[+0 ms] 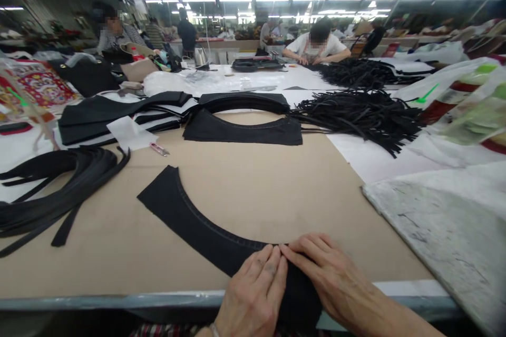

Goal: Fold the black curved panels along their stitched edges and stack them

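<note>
A curved black fabric piece lies on the tan board, its right end reaching over the table's front edge. Along its inner curve runs a narrow folded strip. My left hand presses on the fabric with its fingers together at the curved edge. Just to the right, my right hand pinches the same edge, its fingertips touching or nearly touching those of the left. Further back are stacked curved black pieces. Small red-handled snips lie to their left, near a white scrap.
Black strips lie at the left, and a heap of thin black strips at the back right. A grey slab covers the right side. Bottles in plastic stand behind it. A person in white works across the table.
</note>
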Tool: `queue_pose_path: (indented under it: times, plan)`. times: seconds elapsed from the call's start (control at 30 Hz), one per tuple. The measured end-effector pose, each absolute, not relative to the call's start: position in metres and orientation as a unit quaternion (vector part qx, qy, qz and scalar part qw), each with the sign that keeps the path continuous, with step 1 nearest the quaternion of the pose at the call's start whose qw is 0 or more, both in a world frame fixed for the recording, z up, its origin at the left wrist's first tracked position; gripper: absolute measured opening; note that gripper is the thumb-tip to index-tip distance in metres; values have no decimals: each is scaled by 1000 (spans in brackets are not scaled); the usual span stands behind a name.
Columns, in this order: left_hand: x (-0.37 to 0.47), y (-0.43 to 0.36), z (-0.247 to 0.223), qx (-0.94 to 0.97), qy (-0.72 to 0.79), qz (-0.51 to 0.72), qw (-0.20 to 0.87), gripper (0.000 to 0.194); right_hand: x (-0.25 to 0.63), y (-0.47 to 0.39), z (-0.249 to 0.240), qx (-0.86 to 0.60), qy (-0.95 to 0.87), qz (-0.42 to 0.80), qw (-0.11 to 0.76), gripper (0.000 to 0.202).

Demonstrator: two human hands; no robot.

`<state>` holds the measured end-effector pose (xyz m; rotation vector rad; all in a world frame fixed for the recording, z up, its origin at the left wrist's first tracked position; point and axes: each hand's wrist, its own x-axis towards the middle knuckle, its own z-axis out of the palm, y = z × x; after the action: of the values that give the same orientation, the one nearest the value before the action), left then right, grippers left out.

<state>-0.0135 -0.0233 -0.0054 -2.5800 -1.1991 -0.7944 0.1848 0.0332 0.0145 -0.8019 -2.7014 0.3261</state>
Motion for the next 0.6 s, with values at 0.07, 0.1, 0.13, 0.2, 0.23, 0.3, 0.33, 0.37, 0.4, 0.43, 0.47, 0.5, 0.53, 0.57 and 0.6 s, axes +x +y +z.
queue_pose_path:
  times: [0.07, 0.1, 0.13, 0.2, 0.23, 0.3, 0.33, 0.37, 0.4, 0.43, 0.47, 0.5, 0.53, 0.57, 0.6]
  plan:
    - [-19, -24, 0, -864, -410, -290, 33, 37, 186, 34, 16, -279, -941, 112, 156, 47]
    - [-23, -25, 3, -855, -419, -304, 2, 36, 186, 35, 17, -279, -941, 113, 156, 46]
    - [-28, -26, 7, -842, -436, -317, -25, 36, 186, 36, 20, -279, -941, 116, 155, 46]
    - [-38, -27, 12, -808, -485, -331, -58, 38, 184, 37, 24, -282, -940, 123, 150, 44]
    - [-43, -27, 13, -793, -508, -330, -66, 39, 183, 37, 26, -283, -939, 125, 149, 43]
    - [-49, -27, 13, -782, -532, -317, -79, 40, 179, 37, 28, -289, -937, 126, 152, 41]
    - [-51, -26, 12, -783, -535, -306, -86, 40, 176, 37, 29, -293, -935, 125, 157, 41]
    - [-52, -26, 10, -786, -536, -293, -91, 41, 173, 37, 29, -298, -933, 123, 162, 42]
    - [-52, -25, 8, -790, -537, -280, -93, 42, 169, 37, 29, -302, -931, 123, 166, 43]
    - [-51, -25, 7, -794, -538, -268, -89, 44, 164, 36, 28, -306, -929, 123, 168, 44]
    - [-50, -25, 5, -798, -538, -260, -81, 45, 160, 35, 26, -309, -928, 123, 167, 46]
    - [-48, -25, 3, -802, -536, -255, -66, 45, 157, 33, 24, -309, -929, 122, 162, 47]
    - [-47, -26, 2, -806, -533, -253, -47, 44, 154, 31, 20, -305, -932, 116, 158, 49]
    - [-46, -27, 0, -811, -528, -253, -26, 43, 151, 30, 16, -298, -936, 103, 157, 50]
    - [-45, -27, -1, -816, -521, -253, -5, 42, 150, 28, 12, -286, -940, 85, 163, 51]
